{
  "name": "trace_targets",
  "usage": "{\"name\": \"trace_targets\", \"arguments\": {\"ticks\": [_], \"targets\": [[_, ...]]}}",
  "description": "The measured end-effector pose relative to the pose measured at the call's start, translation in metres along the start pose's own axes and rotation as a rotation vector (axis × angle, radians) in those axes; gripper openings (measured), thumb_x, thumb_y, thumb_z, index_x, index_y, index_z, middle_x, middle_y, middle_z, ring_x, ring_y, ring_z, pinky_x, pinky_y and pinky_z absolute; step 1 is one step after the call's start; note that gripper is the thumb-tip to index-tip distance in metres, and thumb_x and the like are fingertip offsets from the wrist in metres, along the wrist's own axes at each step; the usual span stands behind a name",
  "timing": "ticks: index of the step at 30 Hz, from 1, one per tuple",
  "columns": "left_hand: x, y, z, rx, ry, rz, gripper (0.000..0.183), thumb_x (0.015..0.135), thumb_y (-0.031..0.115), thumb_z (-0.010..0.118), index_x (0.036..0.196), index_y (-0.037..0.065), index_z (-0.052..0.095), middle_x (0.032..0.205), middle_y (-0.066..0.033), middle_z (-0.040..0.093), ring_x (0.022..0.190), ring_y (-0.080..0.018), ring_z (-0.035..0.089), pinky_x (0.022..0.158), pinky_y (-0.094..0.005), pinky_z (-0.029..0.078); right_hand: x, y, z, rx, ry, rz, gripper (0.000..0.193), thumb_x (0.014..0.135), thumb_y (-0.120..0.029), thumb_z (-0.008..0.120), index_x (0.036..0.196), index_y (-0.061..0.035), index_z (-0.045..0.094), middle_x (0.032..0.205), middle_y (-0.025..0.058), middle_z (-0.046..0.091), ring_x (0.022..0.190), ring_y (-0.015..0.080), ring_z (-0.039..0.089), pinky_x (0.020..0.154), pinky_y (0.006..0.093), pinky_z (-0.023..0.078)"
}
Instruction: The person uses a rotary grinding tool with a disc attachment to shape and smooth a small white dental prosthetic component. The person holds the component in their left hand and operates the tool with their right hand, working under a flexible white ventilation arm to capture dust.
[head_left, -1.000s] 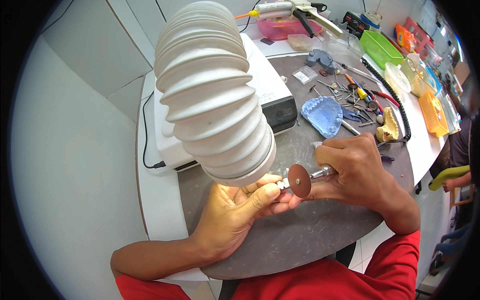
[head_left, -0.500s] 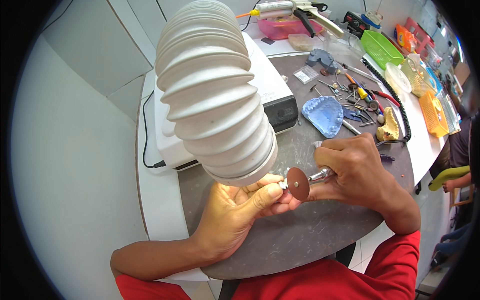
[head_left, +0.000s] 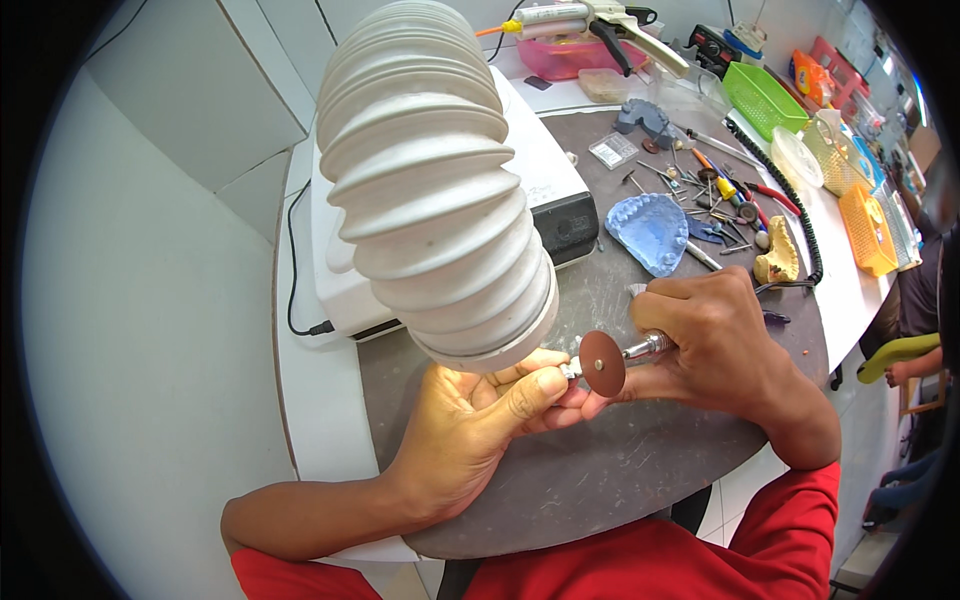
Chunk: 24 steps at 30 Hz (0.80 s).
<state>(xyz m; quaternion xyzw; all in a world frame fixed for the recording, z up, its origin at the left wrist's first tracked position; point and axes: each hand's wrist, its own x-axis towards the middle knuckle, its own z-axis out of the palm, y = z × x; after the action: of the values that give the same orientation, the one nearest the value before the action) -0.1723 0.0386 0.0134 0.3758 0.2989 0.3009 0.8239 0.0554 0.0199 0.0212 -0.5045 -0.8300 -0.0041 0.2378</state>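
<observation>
Between the thumb and fingers of my left hand (head_left: pixel 475 425) is a small whitish, tooth-like dental piece (head_left: pixel 571 371); most of it is hidden by the fingers. My right hand (head_left: pixel 705 345) grips a metal rotary handpiece (head_left: pixel 648 345). On its tip sits a thin reddish-brown cutting disc (head_left: pixel 603 364), just right of the dental piece. I cannot tell whether the two touch. Both hands are close together over the grey mat, below the mouth of a ribbed white suction hose (head_left: pixel 440 220).
Behind the hose stands a white machine (head_left: pixel 540 170). A blue dental cast (head_left: pixel 648 232), a yellowish cast (head_left: pixel 777 252) and scattered burs (head_left: pixel 690 185) lie beyond my right hand. A black coiled cord (head_left: pixel 790 190) curves past them. Baskets (head_left: pixel 765 98) line the right edge. Another person's hand (head_left: pixel 900 371) shows far right.
The disc and handpiece tip have shifted slightly right, away from the fingers of my left hand, and a bit more of the dental piece shows. Both hands keep their grips.
</observation>
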Motion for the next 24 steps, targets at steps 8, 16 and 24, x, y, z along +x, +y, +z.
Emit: {"name": "trace_targets", "arguments": {"ticks": [8,16,24], "targets": [[0.0002,-0.0009,-0.002,0.016,-0.017,0.007,0.01,0.097,0.01,0.059,0.104,0.002,0.057,0.098,-0.0123,0.065,0.092,-0.0169,0.067,0.081,-0.0298,0.058,0.0003,0.0002,0.0,-0.011,-0.005,-0.016,0.064,0.068,-0.063,0.076,0.053,-0.0071,0.049,0.049,0.0049,0.047,0.042,0.0229,0.054,0.041,0.0351,0.04],[0.0004,-0.0006,0.0005,-0.004,-0.006,0.008,0.01,0.097,0.01,0.059,0.103,0.002,0.057,0.097,-0.0118,0.065,0.091,-0.0165,0.066,0.082,-0.0299,0.057,-0.0006,0.001,-0.0003,-0.018,-0.022,-0.003,0.064,0.069,-0.063,0.075,0.053,-0.0071,0.05,0.05,0.0051,0.05,0.043,0.023,0.055,0.041,0.0352,0.04],[0.0003,-0.0011,-0.0007,0.0,-0.015,0.013,0.009,0.097,0.01,0.059,0.103,0.003,0.057,0.098,-0.0117,0.064,0.091,-0.0164,0.066,0.082,-0.0305,0.057,-0.0002,0.0002,-0.0015,-0.021,-0.056,-0.004,0.063,0.069,-0.063,0.075,0.054,-0.0068,0.052,0.051,0.0053,0.051,0.043,0.0233,0.055,0.042,0.0353,0.04]]}}
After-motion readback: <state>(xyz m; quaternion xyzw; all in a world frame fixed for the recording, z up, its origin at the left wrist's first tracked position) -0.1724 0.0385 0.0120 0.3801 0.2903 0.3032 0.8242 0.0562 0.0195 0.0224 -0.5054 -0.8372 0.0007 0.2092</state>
